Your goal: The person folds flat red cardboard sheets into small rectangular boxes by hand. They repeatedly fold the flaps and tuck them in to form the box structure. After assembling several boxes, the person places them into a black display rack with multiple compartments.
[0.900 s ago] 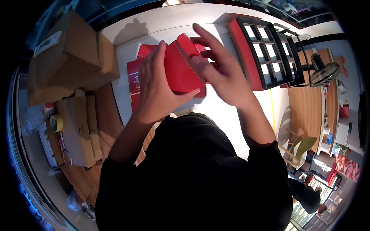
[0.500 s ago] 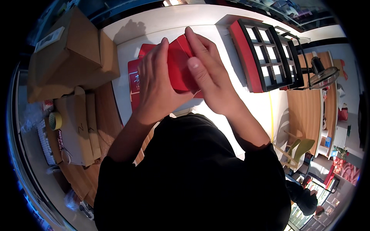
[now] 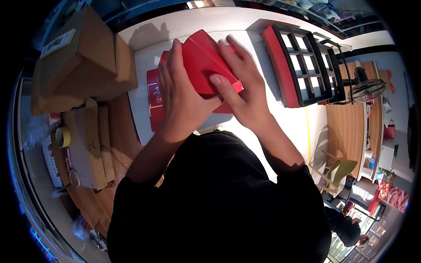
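Between my two hands, above the white table (image 3: 140, 57), a red cardboard box (image 3: 206, 61) is held at a tilt. My left hand (image 3: 182, 98) wraps round its left side and lower corner. Against its right side my right hand (image 3: 245, 85) presses with fingers and thumb, gripping the right edge. Other red card pieces (image 3: 154, 98) lie on the table beneath, partly hidden by my left hand and the box. One of them bears pale print.
A big brown carton (image 3: 83, 61) stands at the left, with folded cardboard (image 3: 85, 144) and a tape roll (image 3: 62, 137) nearer. On the right are a black-and-red divided frame (image 3: 302, 65), a fan (image 3: 368, 87) and a green chair (image 3: 342, 171). Another person (image 3: 348, 230) is far off at lower right.
The red box has turned in my hands, showing more of its face and right edge. My right-hand fingers have shifted to the right along it.
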Action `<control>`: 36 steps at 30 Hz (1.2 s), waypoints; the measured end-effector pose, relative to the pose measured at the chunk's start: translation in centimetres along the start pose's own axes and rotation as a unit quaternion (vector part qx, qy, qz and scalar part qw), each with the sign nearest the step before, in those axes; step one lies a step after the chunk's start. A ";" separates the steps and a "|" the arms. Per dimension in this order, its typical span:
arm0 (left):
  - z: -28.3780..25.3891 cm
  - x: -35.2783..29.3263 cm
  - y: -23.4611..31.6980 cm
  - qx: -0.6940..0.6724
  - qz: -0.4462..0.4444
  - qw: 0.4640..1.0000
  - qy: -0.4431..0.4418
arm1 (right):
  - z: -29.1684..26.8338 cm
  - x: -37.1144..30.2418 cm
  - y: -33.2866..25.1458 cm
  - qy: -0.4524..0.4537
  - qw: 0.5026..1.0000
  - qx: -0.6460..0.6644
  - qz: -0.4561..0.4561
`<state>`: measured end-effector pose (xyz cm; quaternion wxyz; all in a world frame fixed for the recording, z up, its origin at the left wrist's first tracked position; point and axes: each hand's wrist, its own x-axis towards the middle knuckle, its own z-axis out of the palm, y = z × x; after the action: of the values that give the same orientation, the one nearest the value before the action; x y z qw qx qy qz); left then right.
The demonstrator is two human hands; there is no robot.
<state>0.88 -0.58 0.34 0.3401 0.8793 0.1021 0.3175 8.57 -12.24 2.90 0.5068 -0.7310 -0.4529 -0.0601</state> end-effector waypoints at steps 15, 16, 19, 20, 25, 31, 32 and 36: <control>-2.7 2.8 -2.5 -0.305 -0.041 0.951 -0.043 | -3.9 0.1 2.1 -0.084 0.941 0.303 0.129; -2.6 2.6 -2.8 -0.339 -0.111 0.934 -0.002 | -4.1 -0.5 2.5 -0.086 0.946 0.284 0.128; -1.4 2.4 -3.8 -0.441 -0.194 0.871 0.098 | -4.2 -3.2 3.5 -0.112 0.947 0.247 0.173; -1.2 2.3 -4.2 -0.465 -0.218 0.851 0.112 | -3.9 -3.2 3.6 -0.086 0.936 0.288 0.184; -1.4 1.0 -3.2 -0.446 -0.317 0.829 -0.116 | -5.1 -2.7 4.0 0.004 0.919 0.313 0.241; 0.7 -0.5 -5.0 -0.559 -0.315 0.765 -0.045 | -8.0 -1.7 4.9 0.090 0.869 0.428 0.234; 1.8 -0.8 -4.6 -0.566 -0.315 0.762 0.010 | -7.7 -2.3 5.3 0.123 0.866 0.426 0.230; 5.1 -3.2 -1.2 -0.626 -0.335 0.703 -0.041 | -1.0 -5.6 3.6 0.094 0.874 0.404 0.254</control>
<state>1.65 -3.63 -4.90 0.9003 0.3837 0.1531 0.1372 8.27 -16.64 -2.11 0.7963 -0.5431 -0.1864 0.1902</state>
